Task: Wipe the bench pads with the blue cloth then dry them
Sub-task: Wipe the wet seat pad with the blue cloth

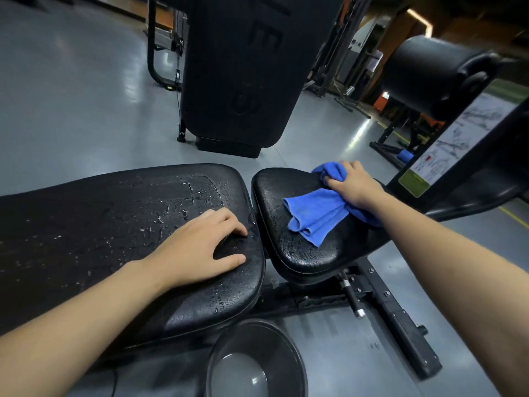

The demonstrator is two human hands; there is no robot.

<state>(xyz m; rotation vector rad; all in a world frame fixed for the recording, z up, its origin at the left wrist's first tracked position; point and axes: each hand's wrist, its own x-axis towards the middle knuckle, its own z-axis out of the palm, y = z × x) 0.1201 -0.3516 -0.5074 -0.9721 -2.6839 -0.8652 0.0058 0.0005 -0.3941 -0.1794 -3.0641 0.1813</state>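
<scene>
Two black textured vinyl bench pads: the left hand [197, 247] rests spread-fingered on the long wet pad [114, 213] (droplets beading), while the right hand [353, 184] grips the crumpled blue terry cloth [312, 213] on the smaller seat pad [300, 253].

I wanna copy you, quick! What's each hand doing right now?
Left hand: open, resting on the wet long pad, holding nothing.
Right hand: gripping the blue cloth on the small pad.

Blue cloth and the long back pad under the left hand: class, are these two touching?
Apart. The head view shows the blue cloth lying wholly on the seat pad, under the right hand; a gap separates that from the long back pad.
</scene>
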